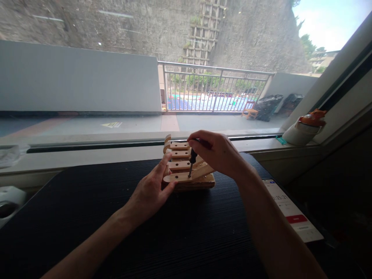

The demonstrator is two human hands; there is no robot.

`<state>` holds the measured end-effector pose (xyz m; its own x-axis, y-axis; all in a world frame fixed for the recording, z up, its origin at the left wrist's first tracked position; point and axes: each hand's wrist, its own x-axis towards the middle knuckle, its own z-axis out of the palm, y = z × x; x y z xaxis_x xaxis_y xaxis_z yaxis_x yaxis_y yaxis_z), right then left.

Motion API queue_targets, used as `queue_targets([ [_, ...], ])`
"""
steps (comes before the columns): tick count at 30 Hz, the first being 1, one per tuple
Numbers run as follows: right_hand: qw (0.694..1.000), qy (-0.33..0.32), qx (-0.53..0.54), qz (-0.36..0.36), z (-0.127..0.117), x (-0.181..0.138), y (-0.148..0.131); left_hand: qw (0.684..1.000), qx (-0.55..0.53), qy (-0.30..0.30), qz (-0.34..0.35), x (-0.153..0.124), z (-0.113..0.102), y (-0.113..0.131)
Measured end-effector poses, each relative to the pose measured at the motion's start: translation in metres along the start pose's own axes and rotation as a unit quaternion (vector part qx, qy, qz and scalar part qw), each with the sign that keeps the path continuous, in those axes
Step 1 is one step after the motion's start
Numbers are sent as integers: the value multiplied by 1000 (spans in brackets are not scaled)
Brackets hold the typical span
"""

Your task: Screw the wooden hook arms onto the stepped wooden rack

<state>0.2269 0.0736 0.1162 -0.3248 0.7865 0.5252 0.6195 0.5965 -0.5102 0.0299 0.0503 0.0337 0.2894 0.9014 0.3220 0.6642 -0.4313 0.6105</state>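
Note:
A small wooden assembly (186,170) of several slats with holes, on a wooden base, stands on a black ribbed mat (145,232) near the window. My left hand (152,190) rests against its left side, fingers stretched out along the slats and steadying it. My right hand (216,153) is closed round the dark handle of a screwdriver (192,162), held upright with its tip in a hole of the nearest slat.
A phone (290,211) with a lit screen lies on the mat at the right. A white object with an orange top (305,130) sits on the window sill. A white rounded object (8,201) lies at the far left. The window is straight ahead.

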Motion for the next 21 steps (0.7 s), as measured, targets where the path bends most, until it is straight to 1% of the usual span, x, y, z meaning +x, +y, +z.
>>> queue_targets([
  [4, 999, -40, 23, -29, -2, -2, -4, 1000, 0, 0, 1, 0, 1, -1],
  [6, 998, -49, 27, -33, -2, -3, -4, 1000, -2, 3, 4, 0, 2, -2],
  [9, 999, -41, 19, -23, -2, -1, -1, 1000, -1, 4, 5, 0, 2, -2],
  [15, 999, 8, -43, 16, -2, 1, 5, 1000, 6, 0, 3, -1, 0, 0],
  [18, 998, 11, -56, 3, -2, 0, 1, 1000, 7, 0, 5, -1, 0, 0],
  [21, 999, -11, -37, -25, -2, -2, -4, 1000, 5, -1, 5, -1, -1, 0],
])
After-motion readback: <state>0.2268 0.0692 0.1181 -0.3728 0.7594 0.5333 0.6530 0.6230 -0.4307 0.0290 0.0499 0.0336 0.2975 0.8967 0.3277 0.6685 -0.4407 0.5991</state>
